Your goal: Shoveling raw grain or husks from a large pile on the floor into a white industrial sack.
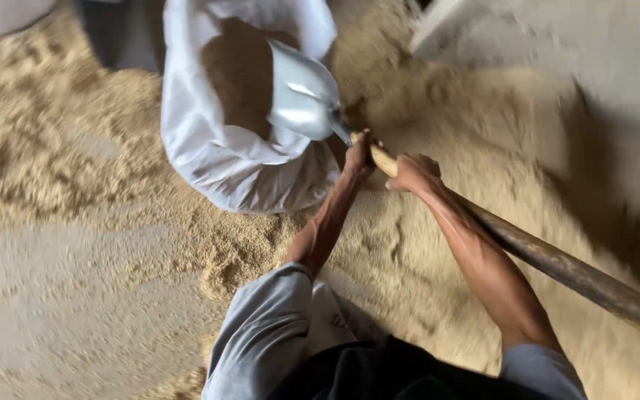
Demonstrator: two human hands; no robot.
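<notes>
A shiny metal shovel blade (301, 92) is tipped over the mouth of an open white sack (220, 148) that holds tan husk. The shovel's long wooden handle (557, 263) runs down to the right edge. My left hand (357, 155) grips the handle just behind the blade. My right hand (412, 174) grips the handle right after it, a little lower. Both forearms are bare, with grey sleeves pushed up.
Loose tan husk (53, 148) lies heaped on the floor around the sack and under my arms. Bare grey concrete floor (53, 296) shows at lower left. A pale wall or slab (557, 52) rises at upper right. Another white sack (1, 15) sits at top left.
</notes>
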